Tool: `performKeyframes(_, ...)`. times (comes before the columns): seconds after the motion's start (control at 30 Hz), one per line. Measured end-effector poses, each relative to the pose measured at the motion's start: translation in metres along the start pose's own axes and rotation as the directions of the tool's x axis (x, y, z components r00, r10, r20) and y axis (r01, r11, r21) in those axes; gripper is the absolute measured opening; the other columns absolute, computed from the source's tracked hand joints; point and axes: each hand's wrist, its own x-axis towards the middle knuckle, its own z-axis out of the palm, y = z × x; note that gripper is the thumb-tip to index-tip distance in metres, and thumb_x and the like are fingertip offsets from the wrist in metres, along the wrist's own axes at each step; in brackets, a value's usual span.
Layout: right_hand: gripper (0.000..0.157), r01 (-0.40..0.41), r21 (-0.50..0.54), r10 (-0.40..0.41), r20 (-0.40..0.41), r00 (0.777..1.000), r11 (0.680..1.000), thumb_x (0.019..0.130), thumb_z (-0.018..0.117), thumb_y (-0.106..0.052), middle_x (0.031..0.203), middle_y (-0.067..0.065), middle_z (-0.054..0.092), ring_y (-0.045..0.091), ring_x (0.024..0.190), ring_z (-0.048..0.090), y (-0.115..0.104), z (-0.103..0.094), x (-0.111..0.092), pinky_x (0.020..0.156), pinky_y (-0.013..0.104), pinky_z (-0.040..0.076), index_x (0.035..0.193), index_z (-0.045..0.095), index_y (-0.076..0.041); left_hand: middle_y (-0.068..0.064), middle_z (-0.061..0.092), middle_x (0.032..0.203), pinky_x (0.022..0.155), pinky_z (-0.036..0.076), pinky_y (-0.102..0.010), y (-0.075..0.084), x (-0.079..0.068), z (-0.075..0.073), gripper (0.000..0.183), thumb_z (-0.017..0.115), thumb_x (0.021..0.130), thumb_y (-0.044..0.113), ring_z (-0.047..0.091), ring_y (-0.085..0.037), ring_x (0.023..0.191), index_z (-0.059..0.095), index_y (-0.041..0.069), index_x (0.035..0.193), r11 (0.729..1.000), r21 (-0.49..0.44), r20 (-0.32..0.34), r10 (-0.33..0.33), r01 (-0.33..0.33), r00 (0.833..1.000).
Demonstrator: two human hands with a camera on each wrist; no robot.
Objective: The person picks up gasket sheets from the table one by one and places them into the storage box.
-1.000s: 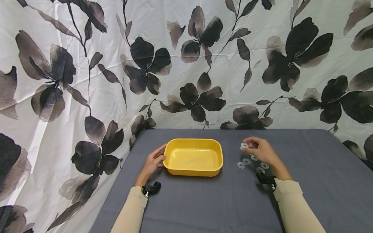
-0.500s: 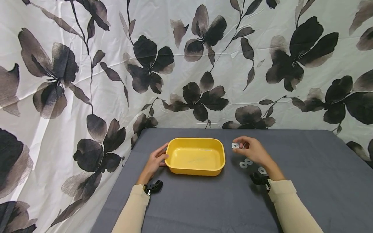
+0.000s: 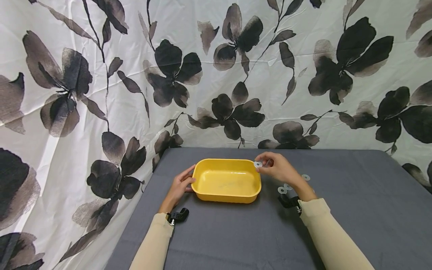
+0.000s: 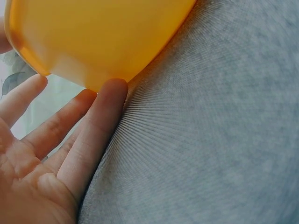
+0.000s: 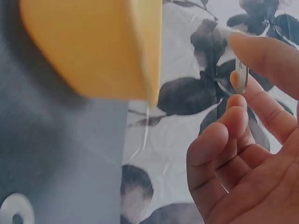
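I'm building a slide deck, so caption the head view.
Left hand touches a yellow tray; right hand pinches a washer near its right end.

Faint glare inside yellow tray

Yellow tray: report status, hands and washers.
Left hand touching left end of yellow tray. Right hand pinching washer near right rim. Loose washers right of tray. Nothing seen in the way.

No text, label or number can be read.
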Motion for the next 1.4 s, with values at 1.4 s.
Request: performKeyframes(1.4, 0.024, 0.126, 0.139, -0.156, 0.23, 0.961, 0.982, 0.083, 0.075, -0.017, 0.09, 0.006, 0.056, 0.022, 0.075, 0.048, -0.049, 0.073, 0.099, 0.066, 0.028, 0.043, 0.106, 0.068, -0.012, -0.012, 0.048, 0.146, 0.075, 0.06, -0.036, -0.019, 0.014, -0.002, 0.052, 0.057, 0.096, 0.015, 0.058, -0.035, 0.118, 0.044, 0.027, 0.145, 1.0, -0.022, -0.023, -0.009, 0.008, 1.0)
